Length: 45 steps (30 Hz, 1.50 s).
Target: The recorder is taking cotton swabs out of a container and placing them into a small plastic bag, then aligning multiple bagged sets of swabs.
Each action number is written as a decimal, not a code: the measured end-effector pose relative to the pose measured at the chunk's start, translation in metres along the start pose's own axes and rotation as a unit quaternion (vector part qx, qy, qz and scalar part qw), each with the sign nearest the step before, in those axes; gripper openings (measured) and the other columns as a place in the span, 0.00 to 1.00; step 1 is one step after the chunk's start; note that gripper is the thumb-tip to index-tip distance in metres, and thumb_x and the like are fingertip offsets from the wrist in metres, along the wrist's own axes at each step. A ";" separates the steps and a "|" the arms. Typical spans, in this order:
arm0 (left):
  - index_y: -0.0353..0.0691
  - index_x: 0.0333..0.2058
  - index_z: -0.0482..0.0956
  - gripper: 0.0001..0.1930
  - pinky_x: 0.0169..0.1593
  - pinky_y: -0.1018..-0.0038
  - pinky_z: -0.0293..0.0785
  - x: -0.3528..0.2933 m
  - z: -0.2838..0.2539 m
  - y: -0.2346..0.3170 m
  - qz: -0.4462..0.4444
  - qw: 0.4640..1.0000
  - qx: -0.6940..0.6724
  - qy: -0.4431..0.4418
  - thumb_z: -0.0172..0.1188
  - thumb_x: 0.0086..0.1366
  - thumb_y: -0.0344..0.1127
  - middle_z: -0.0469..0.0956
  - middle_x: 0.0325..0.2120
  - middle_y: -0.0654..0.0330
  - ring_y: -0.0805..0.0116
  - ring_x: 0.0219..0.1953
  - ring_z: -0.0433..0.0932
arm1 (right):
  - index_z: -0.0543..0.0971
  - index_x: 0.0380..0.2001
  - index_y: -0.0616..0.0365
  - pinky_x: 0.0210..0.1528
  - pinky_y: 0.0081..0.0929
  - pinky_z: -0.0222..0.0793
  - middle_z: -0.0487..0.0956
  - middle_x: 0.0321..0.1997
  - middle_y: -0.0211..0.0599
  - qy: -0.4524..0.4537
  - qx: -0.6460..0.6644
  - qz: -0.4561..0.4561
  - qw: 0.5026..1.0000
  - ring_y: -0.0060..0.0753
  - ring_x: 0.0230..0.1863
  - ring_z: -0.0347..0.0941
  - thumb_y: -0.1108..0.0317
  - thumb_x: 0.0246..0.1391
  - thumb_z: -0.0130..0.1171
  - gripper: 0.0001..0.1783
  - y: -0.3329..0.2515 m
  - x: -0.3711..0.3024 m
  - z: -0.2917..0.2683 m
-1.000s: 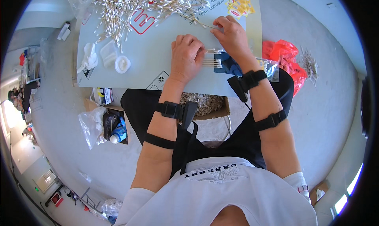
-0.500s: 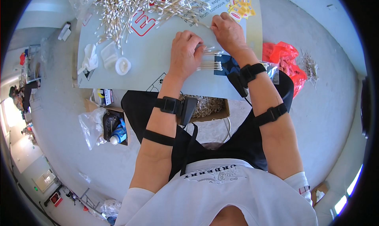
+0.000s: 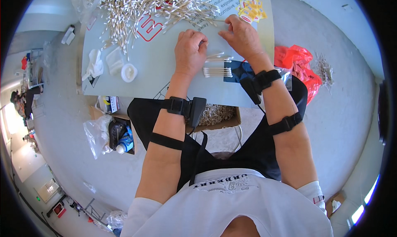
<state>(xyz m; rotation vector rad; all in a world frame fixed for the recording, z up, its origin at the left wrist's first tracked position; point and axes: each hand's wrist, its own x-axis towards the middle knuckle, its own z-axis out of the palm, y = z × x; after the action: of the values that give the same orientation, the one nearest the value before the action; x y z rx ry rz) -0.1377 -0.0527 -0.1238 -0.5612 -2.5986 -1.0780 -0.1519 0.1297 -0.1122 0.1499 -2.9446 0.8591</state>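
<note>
A large heap of cotton swabs (image 3: 144, 9) covers the far part of the board-topped table. My right hand (image 3: 244, 36) is at the heap's right edge, its thumb and forefinger apart and no swab visible between them. My left hand (image 3: 190, 52) is beside it, fingers curled in toward the thumb; whatever it may hold is hidden. Between my wrists lies a neat row of swabs (image 3: 218, 72), side by side, its right ends over a dark blue sheet (image 3: 239, 70). A few looser swabs (image 3: 219, 58) lie just beyond that row, close to my left hand.
Yellow-and-white packets (image 3: 252, 9) lie at the far right corner. On the left are a small round white tub (image 3: 129, 72), a clear plastic box (image 3: 114, 61) and a crumpled white wrapper (image 3: 94, 64). Below the table edge stands a carton of swabs (image 3: 217, 115); a red bag (image 3: 295, 59) is at right.
My right hand's thumb and forefinger have spread apart. My left hand has shifted slightly up and left, uncovering more of the swabs beside it.
</note>
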 end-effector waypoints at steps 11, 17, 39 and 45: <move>0.48 0.42 0.80 0.14 0.39 0.62 0.74 0.034 0.005 -0.011 -0.028 0.995 0.088 -0.041 0.57 0.57 0.27 0.79 0.32 0.57 0.55 0.35 0.78 | 0.78 0.38 0.59 0.43 0.41 0.74 0.78 0.40 0.47 -0.018 -0.122 0.002 0.992 0.50 0.43 0.77 0.66 0.52 0.60 0.12 -0.010 0.011 0.002; 0.49 0.45 0.80 0.16 0.40 0.66 0.75 0.035 0.002 -0.014 -0.083 0.994 0.039 -0.053 0.59 0.57 0.30 0.81 0.34 0.57 0.60 0.35 0.80 | 0.77 0.37 0.63 0.42 0.41 0.73 0.79 0.35 0.48 0.018 0.003 0.013 1.000 0.50 0.42 0.77 0.68 0.54 0.57 0.10 -0.004 -0.012 -0.014; 0.42 0.36 0.81 0.16 0.46 0.62 0.71 0.037 -0.008 -0.024 0.055 0.994 0.081 0.049 0.58 0.47 0.21 0.72 0.33 0.60 0.56 0.42 0.71 | 0.79 0.37 0.59 0.39 0.39 0.71 0.78 0.34 0.45 0.111 0.118 0.024 0.986 0.48 0.36 0.76 0.64 0.47 0.65 0.15 -0.014 0.006 0.005; 0.43 0.37 0.82 0.14 0.45 0.62 0.70 0.038 -0.004 -0.030 0.058 0.993 0.092 0.041 0.65 0.49 0.27 0.72 0.32 0.60 0.57 0.41 0.71 | 0.80 0.34 0.56 0.40 0.40 0.72 0.78 0.36 0.41 0.107 0.004 0.056 0.993 0.47 0.38 0.76 0.61 0.46 0.65 0.14 -0.020 0.034 0.026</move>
<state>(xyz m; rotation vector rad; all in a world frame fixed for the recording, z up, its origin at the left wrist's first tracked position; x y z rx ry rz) -0.1841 -0.0656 -0.1247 -0.6022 -2.5247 -0.7979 -0.1849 0.0969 -0.1202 -0.1034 -2.7705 0.8413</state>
